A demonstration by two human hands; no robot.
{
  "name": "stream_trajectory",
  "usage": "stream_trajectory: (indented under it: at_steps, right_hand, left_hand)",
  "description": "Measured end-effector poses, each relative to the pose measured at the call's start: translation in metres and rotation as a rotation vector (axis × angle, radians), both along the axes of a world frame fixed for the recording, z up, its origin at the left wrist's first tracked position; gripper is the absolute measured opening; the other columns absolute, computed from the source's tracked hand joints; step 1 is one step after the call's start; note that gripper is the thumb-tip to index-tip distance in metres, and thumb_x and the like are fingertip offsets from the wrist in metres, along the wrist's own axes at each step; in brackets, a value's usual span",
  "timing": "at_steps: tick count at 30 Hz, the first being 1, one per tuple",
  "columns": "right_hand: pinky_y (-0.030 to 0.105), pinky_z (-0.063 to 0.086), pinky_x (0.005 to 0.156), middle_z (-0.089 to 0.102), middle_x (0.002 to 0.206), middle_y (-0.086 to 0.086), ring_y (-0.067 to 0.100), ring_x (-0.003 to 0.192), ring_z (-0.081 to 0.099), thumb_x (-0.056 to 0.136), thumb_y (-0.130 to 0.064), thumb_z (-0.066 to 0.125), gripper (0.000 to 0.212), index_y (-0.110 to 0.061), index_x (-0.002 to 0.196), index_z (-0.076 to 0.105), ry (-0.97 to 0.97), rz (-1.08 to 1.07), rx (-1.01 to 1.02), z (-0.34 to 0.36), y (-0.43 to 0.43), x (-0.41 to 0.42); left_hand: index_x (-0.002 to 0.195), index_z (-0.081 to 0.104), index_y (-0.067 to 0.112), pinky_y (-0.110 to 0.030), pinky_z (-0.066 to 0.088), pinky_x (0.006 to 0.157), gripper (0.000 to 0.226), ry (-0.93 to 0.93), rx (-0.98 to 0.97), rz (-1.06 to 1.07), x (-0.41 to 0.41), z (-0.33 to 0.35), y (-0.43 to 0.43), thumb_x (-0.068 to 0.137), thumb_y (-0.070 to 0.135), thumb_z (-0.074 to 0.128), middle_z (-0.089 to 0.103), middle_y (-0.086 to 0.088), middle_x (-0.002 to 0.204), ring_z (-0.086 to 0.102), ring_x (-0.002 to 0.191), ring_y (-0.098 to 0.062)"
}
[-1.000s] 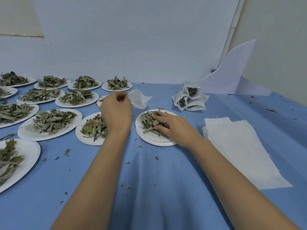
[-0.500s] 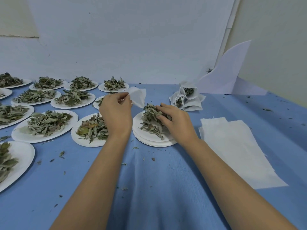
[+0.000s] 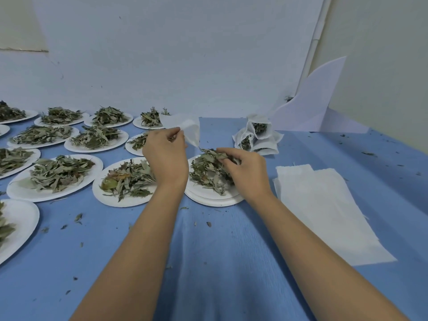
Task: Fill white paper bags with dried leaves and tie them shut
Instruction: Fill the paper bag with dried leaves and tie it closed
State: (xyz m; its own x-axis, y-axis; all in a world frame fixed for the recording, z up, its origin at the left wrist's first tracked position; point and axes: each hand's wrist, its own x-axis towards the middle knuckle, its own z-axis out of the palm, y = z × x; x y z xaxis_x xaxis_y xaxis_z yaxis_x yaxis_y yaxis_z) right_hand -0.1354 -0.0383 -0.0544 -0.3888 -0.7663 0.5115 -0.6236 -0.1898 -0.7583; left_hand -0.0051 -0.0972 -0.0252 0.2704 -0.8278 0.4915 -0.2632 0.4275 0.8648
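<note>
- Many paper plates heaped with dried leaves spread left of the stacked plates on the blue cloth.
- Left hand, just left of the stack, pinches an empty white paper bag between thumb and fingers, holding it up beyond the stack's far-left rim.
- Right hand, over the stack, curls round a bunch of leaves whose top comes close under the bag's lower corner.
- Filled bags huddle beyond the stack, rightward.
- Flat empty bags lie right of it.
</note>
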Motion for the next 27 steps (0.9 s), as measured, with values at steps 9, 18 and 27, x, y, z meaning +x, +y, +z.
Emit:
stream_trajectory:
  at_steps: [9, 18, 27]
  right_hand:
    - [0.015, 0.052, 0.074, 0.07, 0.078, -0.019, -0.003, 0.077, 0.065, 0.083, -0.003, 0.065, 0.023, -0.02, 0.095, 0.076, -0.283, 0.038, -0.097, 0.01, 0.001, 0.001]
    - [0.005, 0.043, 0.068, 0.068, 0.077, -0.021, -0.013, 0.07, 0.058, 0.084, -0.004, 0.064, 0.021, -0.016, 0.096, 0.076, -0.225, -0.063, -0.112, 0.011, 0.0, 0.005]
    - [0.003, 0.043, 0.074, 0.066, 0.08, -0.019, -0.014, 0.076, 0.058, 0.086, -0.009, 0.065, 0.018, -0.015, 0.1, 0.075, -0.235, -0.117, -0.144, 0.014, -0.003, 0.008]
  left_hand:
    - [0.097, 0.074, 0.005, -0.016, 0.048, 0.067, 0.016, -0.012, 0.09, -0.09, -0.021, 0.003, -0.012, 0.091, 0.011, 0.06, 0.07, -0.006, 0.084, 0.067, 0.074, -0.019]
    - [0.095, 0.075, 0.013, -0.027, 0.05, 0.08, 0.015, -0.093, 0.039, -0.16, -0.024, -0.001, 0.013, 0.089, 0.019, 0.063, 0.073, 0.0, 0.09, 0.066, 0.08, -0.014]
    - [0.086, 0.071, 0.016, -0.019, 0.045, 0.076, 0.008, -0.233, 0.067, -0.32, -0.024, -0.003, 0.028, 0.087, 0.016, 0.062, 0.07, 0.004, 0.086, 0.063, 0.084, -0.007]
